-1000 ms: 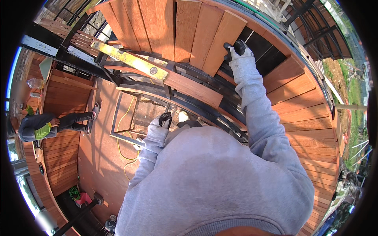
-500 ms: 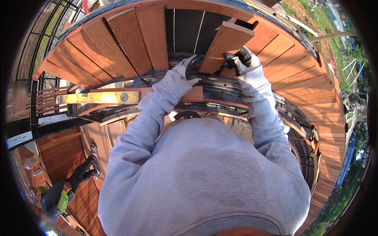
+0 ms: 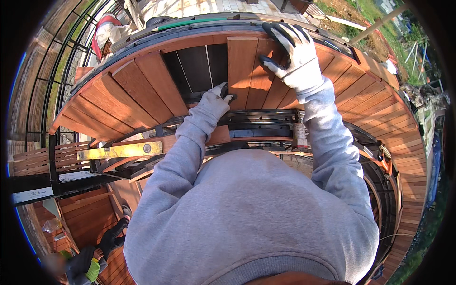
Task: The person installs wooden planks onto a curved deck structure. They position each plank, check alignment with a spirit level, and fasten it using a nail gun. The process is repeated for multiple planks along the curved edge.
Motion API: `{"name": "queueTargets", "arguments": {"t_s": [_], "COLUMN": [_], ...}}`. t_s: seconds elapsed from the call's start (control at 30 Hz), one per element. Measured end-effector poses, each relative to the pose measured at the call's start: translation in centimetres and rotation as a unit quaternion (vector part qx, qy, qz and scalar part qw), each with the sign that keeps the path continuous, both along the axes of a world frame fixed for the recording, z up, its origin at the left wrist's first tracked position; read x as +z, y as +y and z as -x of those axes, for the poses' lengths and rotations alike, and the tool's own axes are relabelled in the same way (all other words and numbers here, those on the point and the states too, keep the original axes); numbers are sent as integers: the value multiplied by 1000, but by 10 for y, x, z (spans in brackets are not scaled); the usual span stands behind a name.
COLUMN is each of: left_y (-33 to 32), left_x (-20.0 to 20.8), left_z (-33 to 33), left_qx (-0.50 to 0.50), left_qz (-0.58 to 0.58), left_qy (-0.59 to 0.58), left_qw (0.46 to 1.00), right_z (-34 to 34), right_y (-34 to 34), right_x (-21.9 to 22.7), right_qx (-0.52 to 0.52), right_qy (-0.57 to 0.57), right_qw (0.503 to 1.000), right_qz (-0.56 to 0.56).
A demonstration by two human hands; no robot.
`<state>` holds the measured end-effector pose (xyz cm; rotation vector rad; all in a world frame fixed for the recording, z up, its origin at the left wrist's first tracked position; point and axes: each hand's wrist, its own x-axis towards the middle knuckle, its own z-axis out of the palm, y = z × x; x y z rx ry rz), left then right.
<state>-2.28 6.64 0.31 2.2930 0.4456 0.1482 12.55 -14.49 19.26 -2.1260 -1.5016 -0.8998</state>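
Reddish-brown wooden boards fan side by side along a curved frame. One board (image 3: 241, 71) lies flat against its right-hand neighbours, bordering a gap that shows a black backing sheet (image 3: 194, 69). At this board's near left corner, my gloved left hand (image 3: 217, 99) has its fingers curled closed about the edge; the fingertips are partly hidden. My right hand (image 3: 294, 54), in a white and black glove, is open with fingers spread over the boards near the far rim. It covers part of the boards beneath, and no object shows in it.
A yellow spirit level (image 3: 121, 151) rests left of my left forearm, by a loose wood strip (image 3: 218, 136). Below the boards run dark curved rails (image 3: 261, 118). A can (image 3: 299, 135) stands by my right forearm. Another person (image 3: 88, 261) is at lower left.
The tilted board has come down flat beside its neighbours. My right hand has left its near end and moved to the far rim, opening. My left hand has closed at the board's corner.
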Motion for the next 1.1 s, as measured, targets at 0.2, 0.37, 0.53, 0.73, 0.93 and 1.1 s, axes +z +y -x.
{"name": "queueTargets", "arguments": {"t_s": [0.2,0.37,0.53,0.73,0.93,1.1], "left_y": [0,-11,-7,4,-6,-5], "left_x": [-34,-27,-30,-66,-46,-54], "left_z": [10,15,6,3,5,7], "left_qx": [4,-27,-34,-41,-44,-21], "left_qz": [11,-85,-85,-29,-38,-56], "left_qy": [3,-10,-2,-47,-37,-34], "left_qw": [1000,996,996,998,998,998], "right_z": [-7,-6,-7,-9,-7,-7], "right_y": [-2,-7,-5,-7,-7,-6], "right_x": [-15,-15,-15,-18,-19,-22], "right_qx": [-8,-23,-31,-17,-23,-21], "right_qy": [-26,-32,-33,-59,-69,-66], "right_qw": [1000,999,998,997,996,996], "right_qz": [9,35,53,57,56,50]}}
